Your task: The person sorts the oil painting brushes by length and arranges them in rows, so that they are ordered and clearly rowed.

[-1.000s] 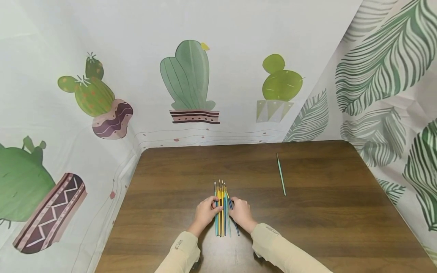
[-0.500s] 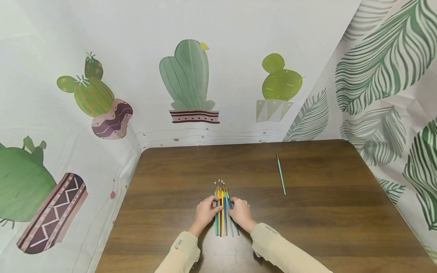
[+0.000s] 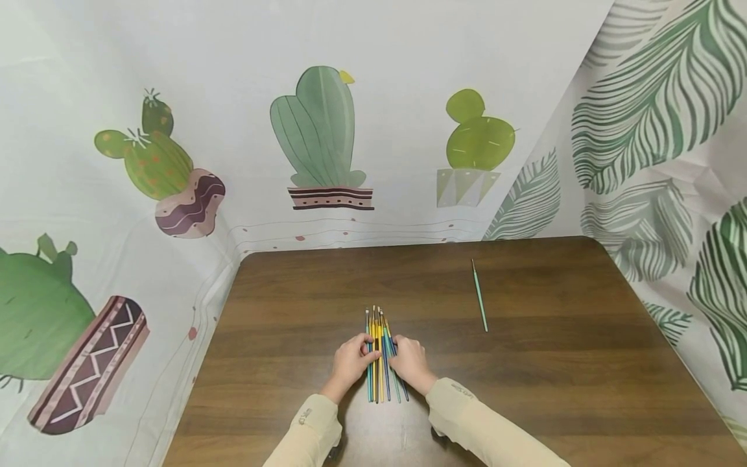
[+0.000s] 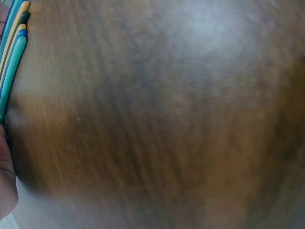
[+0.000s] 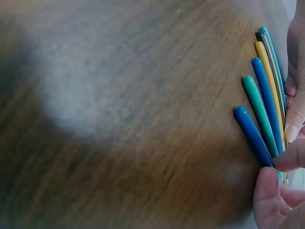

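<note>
A bundle of several thin paintbrushes [image 3: 378, 383] lies on the wooden table, bristle tips pointing away and handles toward me. Their handles are yellow, black, blue and teal. My left hand [image 3: 350, 360] holds the bundle from its left side, the thumb lying over the handles. On the other side, my right hand [image 3: 411, 360] pinches the outermost dark blue paintbrush [image 5: 252, 136], with a green paintbrush [image 5: 259, 112] close beside it. The handle ends on the right fan slightly apart. In the left wrist view only some handle ends [image 4: 14, 62] and part of a hand show at the left edge.
A single teal paintbrush [image 3: 480, 298] lies apart on the table [image 3: 554, 363], to the right and farther back. White cloth [image 3: 403, 65] printed with cacti and leaves hangs behind and beside the table.
The lower ends of the green paintbrush and a blue one beside it have shifted slightly right, spreading from the bundle. Both hands have stayed nearly in place.
</note>
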### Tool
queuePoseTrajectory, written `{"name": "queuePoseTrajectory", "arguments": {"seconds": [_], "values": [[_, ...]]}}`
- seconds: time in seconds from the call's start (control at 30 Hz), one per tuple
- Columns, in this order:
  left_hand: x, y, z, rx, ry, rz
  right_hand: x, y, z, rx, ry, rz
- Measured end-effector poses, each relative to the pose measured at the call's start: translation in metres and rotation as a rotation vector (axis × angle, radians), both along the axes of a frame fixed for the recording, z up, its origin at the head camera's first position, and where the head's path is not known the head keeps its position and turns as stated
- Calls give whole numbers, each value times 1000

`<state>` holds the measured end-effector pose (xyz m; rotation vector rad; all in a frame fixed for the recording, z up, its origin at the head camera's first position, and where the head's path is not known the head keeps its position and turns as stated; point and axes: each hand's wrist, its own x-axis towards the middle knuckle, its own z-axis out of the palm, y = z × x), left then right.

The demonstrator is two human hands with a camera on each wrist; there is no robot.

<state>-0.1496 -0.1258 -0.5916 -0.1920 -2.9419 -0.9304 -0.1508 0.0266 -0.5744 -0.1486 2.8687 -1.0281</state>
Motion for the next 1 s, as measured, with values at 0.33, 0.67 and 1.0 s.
{"name": "queuePoseTrajectory", "arguments": {"seconds": [0.33, 0.67, 1.0], "values": [[-1, 0, 1, -4, -15, 7, 0, 0, 1, -16, -8, -8], [-1, 1, 1, 3, -29, 12, 0, 0, -1, -20, 23, -15], [-1, 1, -2, 0, -25, 11, -2, 14, -3, -187, -58, -58]]}}
